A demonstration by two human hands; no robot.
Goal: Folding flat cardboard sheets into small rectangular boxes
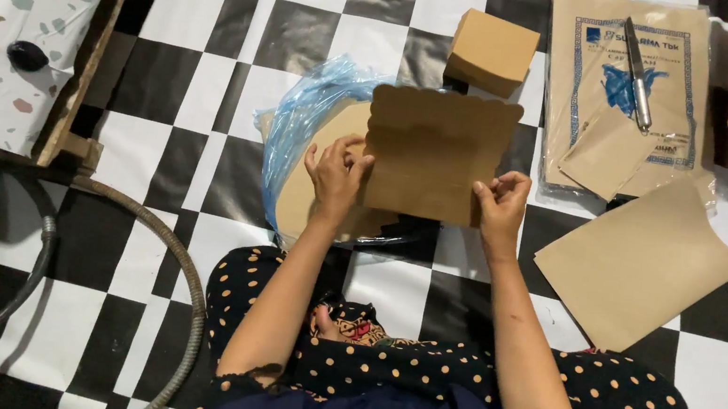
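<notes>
Over the checkered floor (180, 93), from the head camera, I see both hands lifting a brown card sheet with a scalloped top edge (436, 153) in front of my lap. My left hand (337, 175) pinches its lower left edge, fingers closed on it; my right hand (501, 203) pinches the lower right edge the same way. The sheet's long axis runs left to right between the two grips, its face tilted toward me. Both hands sit equally near it. Behind it lie a blue plastic bag (300, 120) and a small brown box (492, 52).
</notes>
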